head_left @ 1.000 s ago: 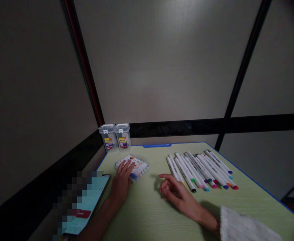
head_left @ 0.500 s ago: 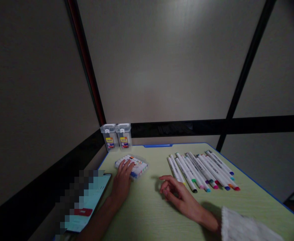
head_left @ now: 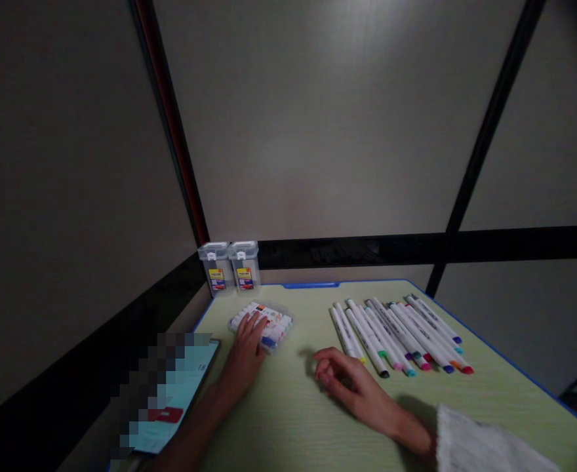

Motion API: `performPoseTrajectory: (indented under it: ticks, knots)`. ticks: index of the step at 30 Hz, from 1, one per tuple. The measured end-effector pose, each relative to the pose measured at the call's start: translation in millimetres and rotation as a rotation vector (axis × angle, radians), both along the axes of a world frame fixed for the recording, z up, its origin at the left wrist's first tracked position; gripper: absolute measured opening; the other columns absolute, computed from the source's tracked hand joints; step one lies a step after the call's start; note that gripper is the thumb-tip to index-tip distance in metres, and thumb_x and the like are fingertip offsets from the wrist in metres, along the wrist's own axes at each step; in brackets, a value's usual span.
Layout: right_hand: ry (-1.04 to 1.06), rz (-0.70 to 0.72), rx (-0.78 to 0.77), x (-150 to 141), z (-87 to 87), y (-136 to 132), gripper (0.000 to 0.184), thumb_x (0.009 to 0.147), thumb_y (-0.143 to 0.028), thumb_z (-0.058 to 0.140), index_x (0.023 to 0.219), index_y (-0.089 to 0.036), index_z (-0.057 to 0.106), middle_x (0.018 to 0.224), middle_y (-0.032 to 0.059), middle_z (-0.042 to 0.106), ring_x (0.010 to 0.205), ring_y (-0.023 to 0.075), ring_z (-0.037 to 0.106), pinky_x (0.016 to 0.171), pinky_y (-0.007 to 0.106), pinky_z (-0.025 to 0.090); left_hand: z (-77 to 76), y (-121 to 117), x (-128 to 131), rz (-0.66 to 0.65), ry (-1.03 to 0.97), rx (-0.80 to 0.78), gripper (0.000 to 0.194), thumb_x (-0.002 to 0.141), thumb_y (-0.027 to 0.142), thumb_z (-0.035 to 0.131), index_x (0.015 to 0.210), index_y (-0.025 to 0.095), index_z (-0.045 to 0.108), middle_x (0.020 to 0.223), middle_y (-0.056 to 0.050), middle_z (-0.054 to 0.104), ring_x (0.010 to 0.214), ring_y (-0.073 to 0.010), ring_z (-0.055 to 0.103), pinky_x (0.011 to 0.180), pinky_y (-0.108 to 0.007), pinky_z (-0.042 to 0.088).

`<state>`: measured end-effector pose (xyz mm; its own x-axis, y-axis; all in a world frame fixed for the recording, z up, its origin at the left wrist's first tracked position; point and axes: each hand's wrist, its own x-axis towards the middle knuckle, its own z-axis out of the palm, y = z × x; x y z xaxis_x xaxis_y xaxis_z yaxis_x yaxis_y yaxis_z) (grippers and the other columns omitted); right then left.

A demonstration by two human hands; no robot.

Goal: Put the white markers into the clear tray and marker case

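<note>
The left hand (head_left: 249, 342) lies unclenched on the flat, clear plastic marker case (head_left: 285, 314), probably steadying it; to its right, the empty right hand (head_left: 340, 380) curls loosely near white, colour-capped, cylindrical markers (head_left: 401, 331), perhaps spread for visibility

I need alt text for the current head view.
The left hand rests on a clear marker case; the right hand, curled, is near loose white markers. Behind stand two lidded plastic containers; a lit-screen device lies left.

Free table (head_left: 283, 406) between left hand (head_left: 245, 346) and right hand (head_left: 347, 383); loose markers (head_left: 391, 329) block right; tubs (head_left: 244, 267) back-left corner.
</note>
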<state>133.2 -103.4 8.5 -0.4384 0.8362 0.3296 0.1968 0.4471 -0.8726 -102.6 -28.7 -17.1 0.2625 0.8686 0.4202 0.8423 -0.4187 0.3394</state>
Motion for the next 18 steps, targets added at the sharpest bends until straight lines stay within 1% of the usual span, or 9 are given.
performPoseTrajectory:
  ticks: [4, 9, 11, 13, 15, 18]
  knots:
    - [-0.012, -0.010, 0.013, 0.1, 1.2, -0.6, 0.022, 0.088, -0.034, 0.040, 0.099, -0.016, 0.048, 0.078, 0.0033, 0.052, 0.068, 0.0140, 0.048, 0.060, 0.025, 0.039, 5.4, -0.1, 2.7, 0.030, -0.015, -0.054, 0.064, 0.058, -0.001, 0.044, 0.121, 0.011, 0.047, 0.135, -0.010, 0.039, 0.130, -0.0225, 0.026, 0.108, -0.041, 0.023]
    - [-0.021, -0.015, 0.019, 0.0, 0.9, -1.1, 0.023, 0.088, -0.035, 0.040, 0.099, -0.017, 0.048, 0.078, 0.0033, 0.053, 0.067, 0.0139, 0.048, 0.059, 0.025, 0.039, 9.0, -2.6, 4.1, 0.065, 0.002, -0.083, 0.063, 0.058, 0.000, 0.046, 0.120, 0.012, 0.049, 0.137, -0.010, 0.037, 0.130, -0.0229, 0.026, 0.107, -0.041, 0.023]
    - [-0.016, -0.011, 0.025, 0.2, 0.3, -1.3, 0.023, 0.088, -0.035, 0.040, 0.099, -0.017, 0.048, 0.078, 0.0032, 0.053, 0.067, 0.0137, 0.049, 0.059, 0.025, 0.040, 9.3, -5.7, 6.2, 0.071, 0.031, -0.083, 0.063, 0.061, 0.001, 0.044, 0.122, 0.013, 0.047, 0.137, -0.010, 0.036, 0.130, -0.0237, 0.025, 0.107, -0.044, 0.021]
    - [-0.013, -0.011, 0.028, 0.3, -0.1, -1.5, 0.023, 0.088, -0.035, 0.041, 0.099, -0.017, 0.048, 0.077, 0.0030, 0.052, 0.067, 0.0137, 0.049, 0.059, 0.025, 0.040, 11.2, -11.1, 10.5, 0.069, 0.090, -0.082, 0.062, 0.064, 0.002, 0.042, 0.125, 0.015, 0.043, 0.139, -0.009, 0.033, 0.131, -0.0248, 0.021, 0.106, -0.049, 0.017]
    - [-0.013, -0.015, 0.026, 0.4, -0.3, -1.6, 0.023, 0.088, -0.035, 0.041, 0.100, -0.017, 0.048, 0.077, 0.0027, 0.052, 0.067, 0.0137, 0.049, 0.060, 0.025, 0.040, 15.2, -18.3, 16.4, 0.050, 0.168, -0.120, 0.063, 0.066, 0.004, 0.040, 0.128, 0.018, 0.040, 0.141, -0.008, 0.030, 0.132, -0.0258, 0.018, 0.105, -0.055, 0.013]
    - [-0.017, -0.018, 0.027, 0.5, -0.2, -1.7, 0.022, 0.088, -0.035, 0.041, 0.100, -0.018, 0.048, 0.077, 0.0023, 0.052, 0.067, 0.0136, 0.049, 0.060, 0.025, 0.040, 23.1, -28.1, 23.9, -0.015, 0.276, -0.162, 0.063, 0.069, 0.009, 0.041, 0.131, 0.019, 0.036, 0.143, -0.008, 0.025, 0.133, -0.0265, 0.015, 0.104, -0.055, 0.011]
